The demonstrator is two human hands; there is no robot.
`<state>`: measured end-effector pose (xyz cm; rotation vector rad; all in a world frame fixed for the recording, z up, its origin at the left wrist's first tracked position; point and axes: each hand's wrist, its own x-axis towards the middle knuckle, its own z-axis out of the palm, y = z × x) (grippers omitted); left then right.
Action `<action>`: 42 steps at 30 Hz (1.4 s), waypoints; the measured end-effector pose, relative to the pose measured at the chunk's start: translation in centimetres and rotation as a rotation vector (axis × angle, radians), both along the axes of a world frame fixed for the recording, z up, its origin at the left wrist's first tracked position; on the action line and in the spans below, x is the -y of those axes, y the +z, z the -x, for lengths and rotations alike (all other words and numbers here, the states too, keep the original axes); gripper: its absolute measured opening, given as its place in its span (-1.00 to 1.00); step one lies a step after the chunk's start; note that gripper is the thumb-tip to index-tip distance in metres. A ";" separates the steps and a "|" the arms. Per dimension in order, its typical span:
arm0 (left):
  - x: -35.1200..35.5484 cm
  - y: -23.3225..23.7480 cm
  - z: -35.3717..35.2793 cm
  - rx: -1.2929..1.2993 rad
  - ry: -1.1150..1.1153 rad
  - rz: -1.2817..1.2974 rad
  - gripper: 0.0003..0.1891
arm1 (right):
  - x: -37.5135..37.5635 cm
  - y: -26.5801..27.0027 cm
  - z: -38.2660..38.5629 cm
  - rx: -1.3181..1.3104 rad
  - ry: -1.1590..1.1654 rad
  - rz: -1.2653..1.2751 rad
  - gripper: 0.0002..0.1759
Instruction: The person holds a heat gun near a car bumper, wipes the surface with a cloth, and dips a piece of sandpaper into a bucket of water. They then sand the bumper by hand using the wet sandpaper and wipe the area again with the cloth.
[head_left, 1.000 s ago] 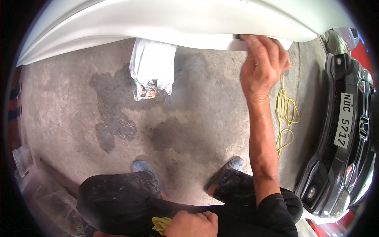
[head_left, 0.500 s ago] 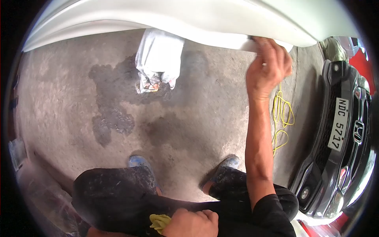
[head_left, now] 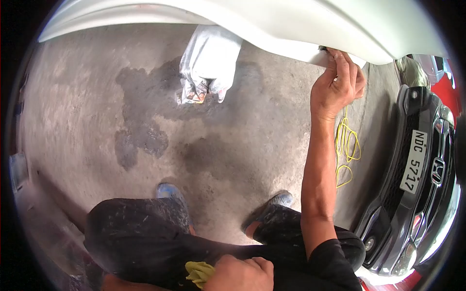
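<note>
My right hand [head_left: 338,87] is raised to the lower edge of a white painted car body panel [head_left: 286,29]. Its fingers are bent and pressed together at that edge, beside a small dark spot; whatever they pinch there is hidden. Low in front of my lap, my left hand [head_left: 242,274] is closed around a yellow-green cloth [head_left: 199,274], whose crumpled end sticks out on the left side of the fist.
A white plastic-wrapped bundle [head_left: 211,58] rests on the concrete floor [head_left: 262,155], by dark damp-looking patches. A yellow cord [head_left: 345,140] lies looped at the right. Beyond it stands a dark car front [head_left: 417,179] with a licence plate. My shoes are below me.
The view has shifted slightly. My right hand stays at the panel's lower edge, its fingers now less blurred. My left hand still holds the cloth in the lap.
</note>
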<state>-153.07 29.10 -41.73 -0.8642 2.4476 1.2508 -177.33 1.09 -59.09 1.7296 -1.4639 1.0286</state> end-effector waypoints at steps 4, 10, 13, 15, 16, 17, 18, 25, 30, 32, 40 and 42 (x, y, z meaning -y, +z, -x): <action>-1.1 -0.2 0.3 -0.036 0.049 0.033 -0.61 | -1.8 0.7 -2.4 -0.059 0.145 -0.050 -0.76; -1.9 -0.1 0.3 -0.034 0.047 0.101 -0.62 | -1.5 0.3 -1.2 -0.038 0.074 -0.066 -0.80; -1.4 0.1 0.3 -0.010 0.029 0.070 -0.62 | -1.3 0.1 0.4 -0.072 0.069 -0.062 -0.82; -1.0 0.1 0.2 0.009 0.031 0.059 -0.62 | 0.0 -0.2 2.5 -0.032 -0.089 -0.050 -0.83; -0.9 0.1 0.1 0.006 0.021 0.056 -0.62 | 0.0 -0.6 2.6 -0.001 -0.086 -0.032 -0.77; -1.0 0.1 0.1 0.000 0.004 0.048 -0.62 | -0.4 -0.6 1.8 0.000 -0.046 -0.054 -0.76; -0.9 0.1 0.2 -0.004 -0.021 0.039 -0.61 | -0.8 -0.5 0.6 -0.002 -0.010 -0.075 -0.75; 0.0 0.0 -0.2 0.009 -0.062 -0.003 -0.57 | -0.4 0.0 0.5 -0.027 0.015 -0.045 -0.76; 0.9 0.2 0.0 0.044 -0.108 -0.072 -0.56 | -1.2 0.4 -1.2 -0.003 0.143 -0.076 -0.75; 1.2 0.2 -0.1 0.052 -0.111 -0.075 -0.56 | -1.1 0.2 -1.3 -0.006 0.131 -0.076 -0.73; 1.8 0.4 0.0 0.044 -0.122 -0.072 -0.55 | -0.4 0.3 1.0 -0.016 -0.026 -0.101 -0.70; 1.9 0.3 0.2 0.050 -0.137 -0.070 -0.55 | -0.7 -0.3 -0.5 -0.077 0.069 -0.085 -0.71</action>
